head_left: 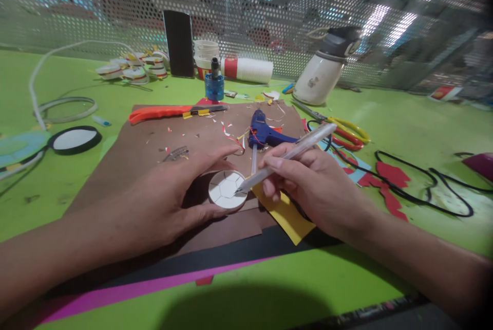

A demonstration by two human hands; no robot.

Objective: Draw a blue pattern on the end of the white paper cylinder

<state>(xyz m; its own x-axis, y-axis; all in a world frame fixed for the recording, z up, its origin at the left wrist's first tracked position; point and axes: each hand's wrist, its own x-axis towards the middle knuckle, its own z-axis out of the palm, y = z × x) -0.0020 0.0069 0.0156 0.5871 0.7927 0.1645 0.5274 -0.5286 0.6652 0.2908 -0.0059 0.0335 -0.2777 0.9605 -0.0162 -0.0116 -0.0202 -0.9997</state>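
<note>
My left hand [165, 196] curls its thumb and fingers around the side of a small round white disc [222, 197], which looks like the base of a cut paper cup. Dark lines on its face form a pentagon with spokes running to the rim. In my right hand [308, 178] is a clear-barrelled pen [292, 154], its tip on the disc's right side. Beneath both hands lies a brown sheet [127, 181], with a yellow paper piece [290, 214] under the right hand. Just beyond, a blue glue gun [264, 132] rests with a glue stick pointing toward me.
An orange utility knife [165, 112] and paper scraps lie on the brown sheet. Scissors [346, 132], red cut paper [391, 176] and a black cord [454, 212] are on the right. Behind stand a phone [179, 44], paper cups [248, 69] and a white bottle [319, 75].
</note>
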